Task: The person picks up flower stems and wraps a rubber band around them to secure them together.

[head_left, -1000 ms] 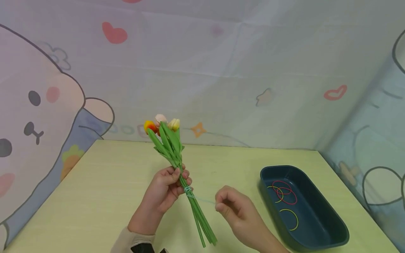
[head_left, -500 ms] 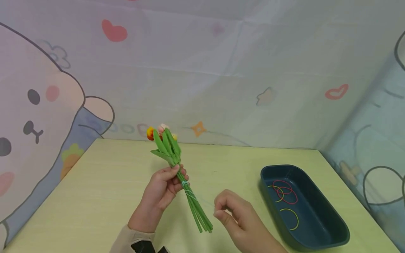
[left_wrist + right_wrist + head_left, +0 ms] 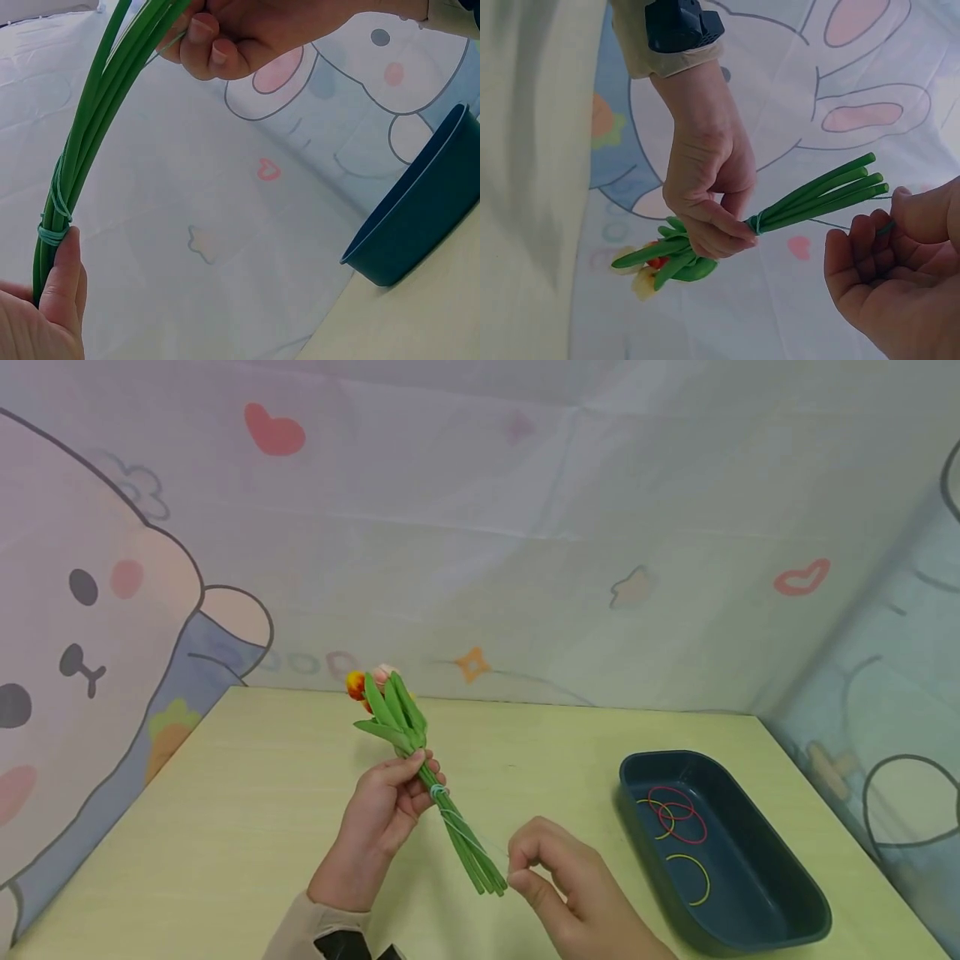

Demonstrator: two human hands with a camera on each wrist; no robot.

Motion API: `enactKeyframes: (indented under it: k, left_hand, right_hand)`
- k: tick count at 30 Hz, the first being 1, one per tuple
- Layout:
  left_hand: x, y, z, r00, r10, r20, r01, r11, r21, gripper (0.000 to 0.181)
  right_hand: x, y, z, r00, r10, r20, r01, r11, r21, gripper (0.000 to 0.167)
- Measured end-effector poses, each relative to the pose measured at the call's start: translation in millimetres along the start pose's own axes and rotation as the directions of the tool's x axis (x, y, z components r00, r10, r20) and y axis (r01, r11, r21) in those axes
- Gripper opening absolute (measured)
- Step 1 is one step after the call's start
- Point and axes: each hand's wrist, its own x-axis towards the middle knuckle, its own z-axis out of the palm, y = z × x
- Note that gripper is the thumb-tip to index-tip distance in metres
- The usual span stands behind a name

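Observation:
My left hand [image 3: 378, 814] grips a bunch of artificial tulips [image 3: 396, 706] around the stems just below the leaves. The blooms, orange-red and pink, point up and away; pale ones show in the right wrist view. A teal rubber band [image 3: 52, 234] is wound around the green stems [image 3: 825, 199] beside the left fingers. One loop of it runs along the stems and past their cut ends. My right hand [image 3: 558, 881], close to those ends, pinches this stretched loop between thumb and curled fingers.
On the table's right side stands a dark blue tray [image 3: 757, 860]. Several red rubber bands [image 3: 678, 814] and yellow ones [image 3: 705, 881] lie in it. A cartoon-printed cloth [image 3: 525, 568] hangs behind the pale yellow table [image 3: 225, 793].
The bunch has tilted and come down a little, its stem ends drawing nearer to the right hand. The stretched loop now slants along the stems; the right hand has lowered slightly.

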Motion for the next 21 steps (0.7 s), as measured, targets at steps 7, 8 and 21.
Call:
enactKeyframes:
  k: [7, 8, 21]
  left_hand:
    - [1.1, -1.0, -1.1, 0.999, 0.0, -0.043, 0.0, 1.0, -0.002, 0.011]
    - [1.5, -1.2, -1.6, 0.999, -0.002, -0.046, 0.002, 1.0, -0.002, 0.011]
    - [3.1, -0.9, -3.6, 0.999, -0.043, -0.018, 0.042, 0.998, -0.04, 0.014]
  right_hand:
    - [0.6, 1.7, 2.7, 0.999, -0.039, 0.008, 0.04, 0.999, -0.012, 0.022]
    - [0.5, 1.9, 2.9, 0.999, -0.042, 0.008, 0.042, 0.999, -0.02, 0.022]
    - [1.6, 6.3, 0.1, 0.996, -0.09, 0.001, 0.09, 0.994, -0.058, 0.007]
